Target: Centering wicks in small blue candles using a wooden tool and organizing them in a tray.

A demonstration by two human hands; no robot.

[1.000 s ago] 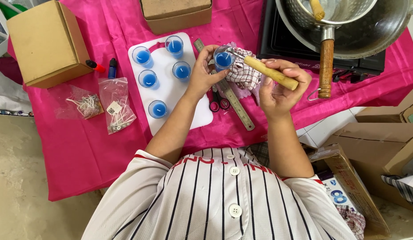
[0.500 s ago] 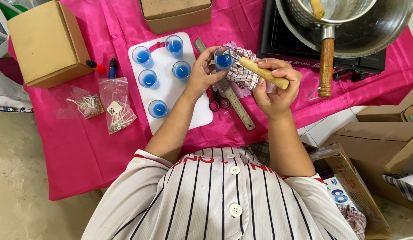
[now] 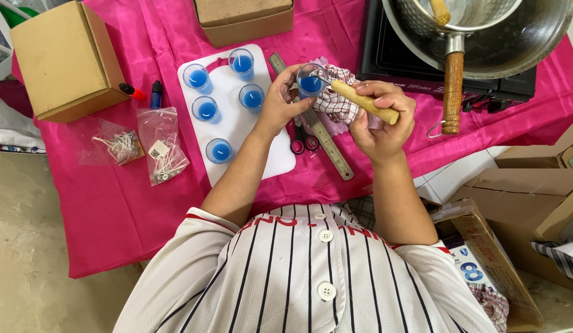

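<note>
Head view: we see the left hand [image 3: 280, 105] with fingers clenched around a small clear glass [image 3: 311, 80] filled with blue wax, held up above the surface [image 3: 144, 203], which is draped in a pink cloth. The right hand [image 3: 382, 120] has its fingers closed on a wooden-handled tool [image 3: 363, 102]; its tip sits at the rim of the glass. A checked rag [image 3: 339, 102] lies bunched under both hands. Just left, a white cutting board [image 3: 261, 154] carries 5 more blue-filled glasses [image 3: 206, 109]. A metal ruler [image 3: 326, 139] lies angled beside the board, with pink-handled scissors [image 3: 302, 139] next to it. 2 clear bags of wicks [image 3: 163, 151] lie further left, near a cardboard box [image 3: 64, 58]. At top right, a metal pot with a wooden handle [image 3: 453, 86] sits on a black stove [image 3: 385, 55].
</note>
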